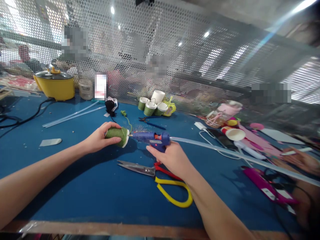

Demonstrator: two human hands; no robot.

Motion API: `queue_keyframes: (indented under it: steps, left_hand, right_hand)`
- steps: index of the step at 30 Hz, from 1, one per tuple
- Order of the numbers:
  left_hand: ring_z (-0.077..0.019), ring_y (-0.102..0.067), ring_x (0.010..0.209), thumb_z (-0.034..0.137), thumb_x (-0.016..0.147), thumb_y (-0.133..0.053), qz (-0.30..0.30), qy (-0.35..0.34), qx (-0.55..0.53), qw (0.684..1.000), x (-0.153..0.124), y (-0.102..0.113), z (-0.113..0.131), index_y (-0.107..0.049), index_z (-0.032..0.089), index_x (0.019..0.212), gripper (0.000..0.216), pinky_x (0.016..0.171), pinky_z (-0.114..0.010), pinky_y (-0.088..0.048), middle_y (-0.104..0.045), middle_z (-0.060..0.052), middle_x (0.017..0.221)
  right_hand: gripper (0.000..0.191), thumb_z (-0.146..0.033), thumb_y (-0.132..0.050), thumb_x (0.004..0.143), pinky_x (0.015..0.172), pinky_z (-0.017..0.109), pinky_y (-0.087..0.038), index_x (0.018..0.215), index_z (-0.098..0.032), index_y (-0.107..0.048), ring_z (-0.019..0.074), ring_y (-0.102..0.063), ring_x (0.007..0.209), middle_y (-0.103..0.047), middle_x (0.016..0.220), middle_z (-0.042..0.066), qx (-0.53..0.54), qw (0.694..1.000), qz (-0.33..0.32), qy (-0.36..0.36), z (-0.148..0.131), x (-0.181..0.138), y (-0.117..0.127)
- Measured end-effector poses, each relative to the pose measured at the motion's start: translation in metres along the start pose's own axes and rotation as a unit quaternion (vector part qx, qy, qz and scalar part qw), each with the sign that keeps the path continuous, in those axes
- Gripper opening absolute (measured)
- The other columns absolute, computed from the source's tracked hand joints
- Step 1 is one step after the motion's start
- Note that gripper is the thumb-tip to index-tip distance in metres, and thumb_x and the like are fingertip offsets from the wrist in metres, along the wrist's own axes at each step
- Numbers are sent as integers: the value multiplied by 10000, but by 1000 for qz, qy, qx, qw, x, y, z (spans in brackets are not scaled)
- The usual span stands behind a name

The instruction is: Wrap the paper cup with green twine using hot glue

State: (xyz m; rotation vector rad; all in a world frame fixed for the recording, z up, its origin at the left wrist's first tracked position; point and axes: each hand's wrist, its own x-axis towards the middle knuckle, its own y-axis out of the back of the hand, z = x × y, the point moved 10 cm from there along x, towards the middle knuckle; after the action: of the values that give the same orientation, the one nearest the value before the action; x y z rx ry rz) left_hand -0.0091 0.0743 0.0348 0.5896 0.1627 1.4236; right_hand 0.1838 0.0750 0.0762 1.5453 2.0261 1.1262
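Scissors [146,170] with red and yellow handles lie on the blue table [95,196], partly hidden by the right hand [173,156]. That hand's fingers wrap around a blue glue gun [147,136], its pale label too small to read. Just left, the left hand [101,138] pinches a green yarn-wrapped cup [116,136] sideways between thumb and fingers, its white rim at the nozzle. Farther back stand similar cups [150,109] and a jar [85,90] with illegible markings.

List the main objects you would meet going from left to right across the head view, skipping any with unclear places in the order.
Yellow lidded pot → clear jar → green yarn-wrapped cup → blue glue gun → white charger plug → tilted paper cup
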Motion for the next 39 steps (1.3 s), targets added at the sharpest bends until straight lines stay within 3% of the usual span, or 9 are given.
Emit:
queue_keyframes:
  steps: [11,20,27,32,36,39]
  left_hand:
    - [-178,-542,774,376,721,-593,-2,1,-20,1000,-1,-1,0,-477,186,1060,405,658,-290,-446,-561,-34,895]
    - [-152,-516,737,383,724,-598,-7,4,-68,998,-1,-2,0,-463,185,1054,408,629,-257,-432,-540,-20,875]
    - [-143,-499,728,379,722,-604,-8,3,-80,997,-1,-2,0,-472,181,1039,396,646,-258,-430,-526,-11,851]
    - [-135,-505,704,380,720,-602,-5,11,-98,995,0,-3,-1,-470,179,1037,398,646,-260,-428,-528,2,825]
    - [-146,-509,719,368,712,-605,4,-6,-75,997,0,-2,0,-487,172,1029,391,644,-270,-436,-537,-13,838]
    - [-152,-513,721,366,712,-607,10,-15,-62,998,1,0,-1,-493,171,1030,391,636,-273,-439,-542,-23,842]
  right_hand:
    - [209,-369,-570,707,430,267,-404,574,-208,-558,149,-507,391,-524,394,-29,5,1000,29,2,-2,1,6]
    - [216,-382,-577,712,460,269,-406,594,-202,-574,144,-500,381,-521,384,-34,1,1000,-5,-2,-1,0,2]
    - [244,-400,-559,726,461,264,-418,595,-194,-562,147,-514,423,-565,460,-13,-14,1000,-10,8,0,-1,0]
    - [231,-383,-537,745,578,276,-457,686,-172,-611,172,-574,564,-643,629,28,-44,998,-19,40,-5,-2,-2]
    - [292,-420,-510,752,525,282,-449,639,-164,-596,164,-537,487,-603,547,26,-63,998,-16,21,-1,-2,-1]
    - [261,-397,-514,754,551,278,-456,704,-162,-616,164,-552,521,-629,600,28,-55,998,-19,36,-5,-2,-2]
